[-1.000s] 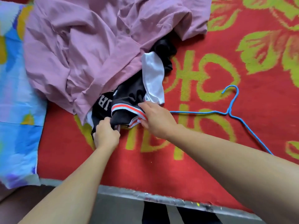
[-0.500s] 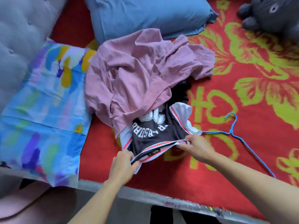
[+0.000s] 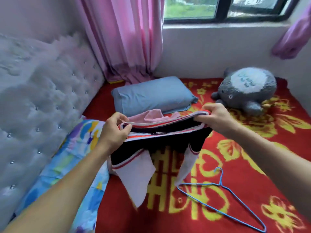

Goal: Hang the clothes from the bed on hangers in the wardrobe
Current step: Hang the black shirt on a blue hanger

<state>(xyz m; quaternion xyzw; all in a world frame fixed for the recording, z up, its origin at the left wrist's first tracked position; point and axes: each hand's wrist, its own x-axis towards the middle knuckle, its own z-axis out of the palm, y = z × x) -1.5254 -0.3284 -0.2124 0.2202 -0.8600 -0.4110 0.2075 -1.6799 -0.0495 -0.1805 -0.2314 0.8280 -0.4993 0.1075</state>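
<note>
jersey point(image 3: 159, 145) hung between left hand point(image 3: 112, 132) and right hand point(image 3: 217, 118), each grip pinched on striped hem; opening spread wide, probably to admit hanger point(image 3: 220, 181) lying near.

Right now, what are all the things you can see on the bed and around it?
jersey: 1, black with white sleeves, held up in front
blanket: 1, red and yellow, under everything
hanger: 1, blue, on the blanket, right
shirt: 1, pink, behind the jersey
pillow: 1, blue, far end
plush toy: 1, grey, far right
headboard: 1, grey, left
patterned cloth: 1, multicoloured, by the headboard
window: 1, dark frame, back wall
curtains: 2, pink and purplish, beside the window
left hand: 1, gripping the jersey's edge, left
right hand: 1, gripping its edge, right
</note>
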